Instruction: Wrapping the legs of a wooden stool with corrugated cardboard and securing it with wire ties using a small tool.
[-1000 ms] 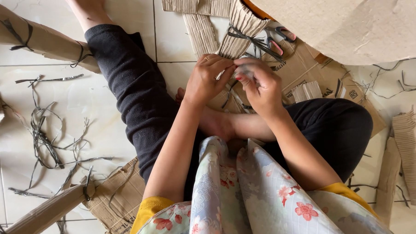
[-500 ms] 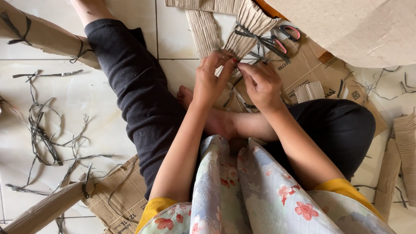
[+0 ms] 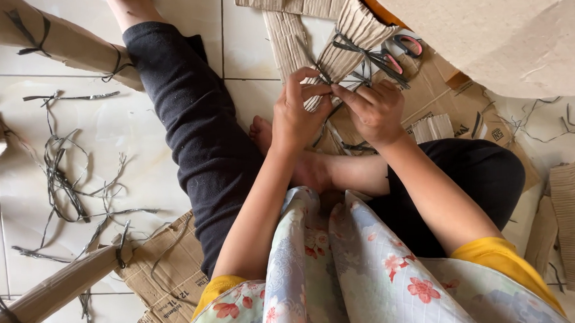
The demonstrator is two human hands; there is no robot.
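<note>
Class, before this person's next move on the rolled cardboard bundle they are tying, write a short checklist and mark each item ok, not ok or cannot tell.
1. Both hands on the work: left hand and right hand meet at the cardboard bundle: ok.
2. Bundle already bound higher up by a dark strap: ok.
3. Strap end pinched firmly in the fingers: cannot tell, fingers hide it.
4. Scissors lie beside the bundle, apart from both hands: ok.
5. Spare straps lie on the floor tiles to the person's left: ok.
</note>
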